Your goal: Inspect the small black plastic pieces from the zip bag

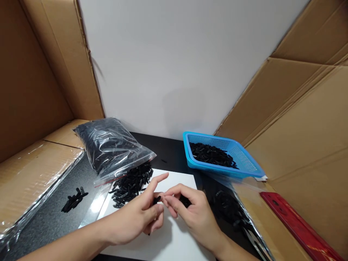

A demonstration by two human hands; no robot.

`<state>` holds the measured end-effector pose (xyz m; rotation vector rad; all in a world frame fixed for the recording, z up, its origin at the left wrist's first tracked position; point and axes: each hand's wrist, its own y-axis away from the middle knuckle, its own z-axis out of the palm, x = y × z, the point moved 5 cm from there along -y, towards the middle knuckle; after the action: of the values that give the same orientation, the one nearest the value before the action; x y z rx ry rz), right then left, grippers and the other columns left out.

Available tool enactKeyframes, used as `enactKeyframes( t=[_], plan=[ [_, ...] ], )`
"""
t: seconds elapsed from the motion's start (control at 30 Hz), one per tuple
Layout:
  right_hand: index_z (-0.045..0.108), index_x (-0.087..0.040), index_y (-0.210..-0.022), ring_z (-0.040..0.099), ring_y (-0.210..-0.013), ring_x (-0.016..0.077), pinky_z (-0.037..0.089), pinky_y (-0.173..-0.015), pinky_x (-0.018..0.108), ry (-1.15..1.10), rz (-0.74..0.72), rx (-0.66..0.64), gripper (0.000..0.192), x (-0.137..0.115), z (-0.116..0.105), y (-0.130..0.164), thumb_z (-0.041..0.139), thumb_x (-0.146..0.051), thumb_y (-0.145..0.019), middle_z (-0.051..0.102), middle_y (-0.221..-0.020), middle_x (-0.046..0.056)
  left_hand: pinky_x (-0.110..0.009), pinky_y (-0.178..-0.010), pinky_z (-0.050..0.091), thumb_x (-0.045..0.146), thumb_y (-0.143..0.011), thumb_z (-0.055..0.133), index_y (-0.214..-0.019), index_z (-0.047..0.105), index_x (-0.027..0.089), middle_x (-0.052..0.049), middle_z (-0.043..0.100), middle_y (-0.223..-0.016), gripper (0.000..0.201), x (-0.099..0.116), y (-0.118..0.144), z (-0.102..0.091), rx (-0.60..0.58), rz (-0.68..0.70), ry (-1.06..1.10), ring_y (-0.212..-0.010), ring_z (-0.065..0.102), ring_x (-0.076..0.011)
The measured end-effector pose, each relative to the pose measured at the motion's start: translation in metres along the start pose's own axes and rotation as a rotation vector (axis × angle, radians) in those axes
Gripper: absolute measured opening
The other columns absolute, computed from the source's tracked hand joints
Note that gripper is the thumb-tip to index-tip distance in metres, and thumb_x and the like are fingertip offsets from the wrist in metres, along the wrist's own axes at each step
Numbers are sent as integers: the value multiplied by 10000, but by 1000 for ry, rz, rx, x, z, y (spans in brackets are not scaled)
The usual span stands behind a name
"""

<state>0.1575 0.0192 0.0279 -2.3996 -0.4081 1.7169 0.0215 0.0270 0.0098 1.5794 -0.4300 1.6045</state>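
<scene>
Over a white sheet (pixel 157 246), my left hand (pixel 141 217) pinches a small black piece (pixel 157 199) between thumb and fingers, its index finger stretched out. My right hand (pixel 191 210) meets it fingertip to fingertip, with more black pieces (pixel 185 200) partly hidden in its curled fingers. What its thumb and index tips pinch is too small to make out. Just beyond my left hand lies a heap of narrow, glossy black pieces (pixel 133 183), partly on the sheet.
A clear zip bag (pixel 108 141) full of black pieces lies at the back left. A small pile (pixel 74 199) sits left of the sheet. The blue basket (pixel 246 161) at the back right holds many pieces. A red object (pixel 299 224) lies at right, between cardboard walls (pixel 307 127).
</scene>
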Motion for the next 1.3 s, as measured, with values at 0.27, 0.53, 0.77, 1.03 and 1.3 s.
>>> enactKeyframes(
  t=[0.27,0.53,0.77,1.03,1.3],
  plan=[
    [781,-217,-938,565,-494,145,462,-530,252,134,-160,-121,173,-1,6,2,614,-224,-893,635,-566,0,-240,-530,259,302,-914,512,-1534,31,274,100,435,-583,785,-4,1,2,-40,-14,88,-514,302,-95],
    [745,-195,-782,663,-653,190,498,-627,272,9,-29,96,101,1,-11,-3,671,-225,-843,743,-708,35,-204,-400,111,253,-859,606,-1346,438,181,4,630,-698,520,-5,-8,-17,273,-70,360,-404,296,-37],
    [756,-201,-767,639,-623,187,482,-593,275,15,-43,166,109,-2,-17,-2,699,-269,-831,747,-710,39,-131,-314,167,56,-963,322,-954,535,145,121,276,-487,231,29,2,-73,508,18,763,-302,202,-26],
    [757,-196,-774,652,-619,180,485,-587,253,-10,-30,165,115,-9,-21,-5,690,-270,-832,739,-689,26,-136,-348,426,124,-988,272,-926,482,149,-13,493,-728,220,51,15,-58,585,43,1455,-436,447,-54],
    [757,-202,-789,672,-648,164,499,-620,232,-36,-157,196,70,-21,-30,-8,703,-203,-834,750,-717,17,-125,-223,102,264,-1018,326,-681,505,143,126,226,-392,400,7,-2,-24,446,-179,1083,-213,171,-9]
  ],
)
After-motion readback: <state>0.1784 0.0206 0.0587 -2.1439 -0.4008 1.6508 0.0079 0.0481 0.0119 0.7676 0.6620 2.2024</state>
